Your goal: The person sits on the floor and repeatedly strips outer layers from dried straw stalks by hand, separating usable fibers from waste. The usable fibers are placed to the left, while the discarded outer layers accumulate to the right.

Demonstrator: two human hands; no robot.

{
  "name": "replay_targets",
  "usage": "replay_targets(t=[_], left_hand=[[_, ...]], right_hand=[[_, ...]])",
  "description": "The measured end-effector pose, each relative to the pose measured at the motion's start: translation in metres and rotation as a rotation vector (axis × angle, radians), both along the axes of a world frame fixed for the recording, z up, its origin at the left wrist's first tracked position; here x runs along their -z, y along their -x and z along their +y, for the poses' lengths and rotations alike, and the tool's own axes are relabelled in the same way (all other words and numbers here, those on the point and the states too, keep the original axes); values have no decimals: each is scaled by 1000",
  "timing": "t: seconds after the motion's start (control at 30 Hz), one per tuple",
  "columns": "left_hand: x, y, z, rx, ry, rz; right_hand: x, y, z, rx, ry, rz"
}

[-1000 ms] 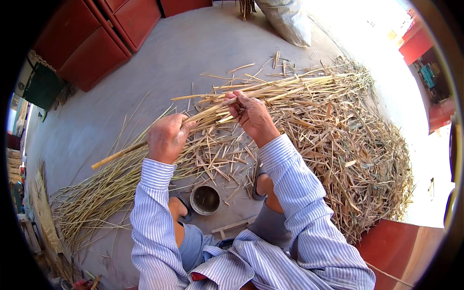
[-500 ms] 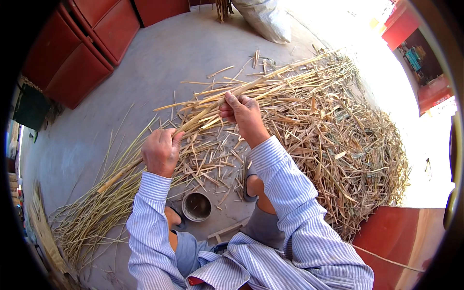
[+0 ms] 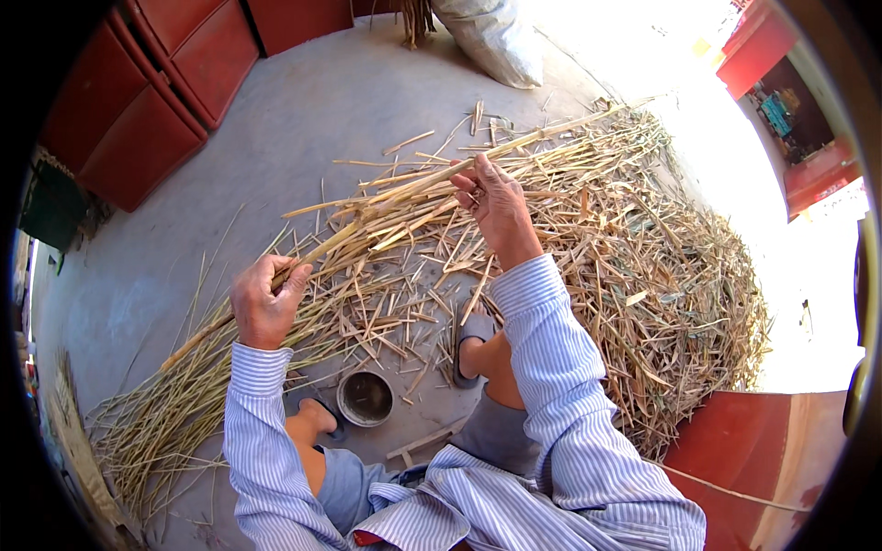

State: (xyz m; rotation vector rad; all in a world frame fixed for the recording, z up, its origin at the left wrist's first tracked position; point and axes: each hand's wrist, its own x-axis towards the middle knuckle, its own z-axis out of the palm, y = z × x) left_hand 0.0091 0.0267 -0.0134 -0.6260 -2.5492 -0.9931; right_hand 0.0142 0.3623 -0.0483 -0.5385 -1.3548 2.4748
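Note:
A long, dry yellow-brown stalk (image 3: 197, 341) runs slantwise across the view, its thick end at the lower left and its thin end over the heap at the upper right. My left hand (image 3: 264, 301) is closed round it toward the thick end. Farther up, my right hand (image 3: 501, 211) pinches it between thumb and curled fingers. Below the stretch between my hands lie loose yellow stalks (image 3: 404, 237). Past my left hand, thin greenish stalks (image 3: 175, 422) are spread on the floor. A large heap of dry husks and leaf strips (image 3: 643, 294) lies right of my right hand.
A small round bowl (image 3: 365, 423) stands between my feet, near a wooden stool piece (image 3: 427, 441). Red padded furniture (image 3: 138, 138) and a green box (image 3: 55, 207) are at left. A white sack (image 3: 496, 41) stands at the back; a red panel (image 3: 735, 441) is at lower right.
My hands have moved apart along the stalk, the left one down and left, the right one up and right. The view has shifted slightly.

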Motion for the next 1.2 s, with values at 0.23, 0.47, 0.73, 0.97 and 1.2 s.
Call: replay_targets(t=[0.23, 0.47, 0.73, 0.97, 1.2], left_hand=[[-2, 6, 10, 78, 53, 95], [-4, 18, -2, 50, -253, -195], [-2, 13, -14, 92, -204, -402], [1, 7, 18, 91, 317, 390], [-5, 17, 13, -64, -451, -83]], right_hand=[[-6, -3, -35, -308, -314, 29], [4, -4, -48, -183, -1481, -5], [-11, -1, 7, -152, -58, 209], [-1, 9, -23, -80, -64, 45], [-4, 11, -37, 15, -170, -59]])
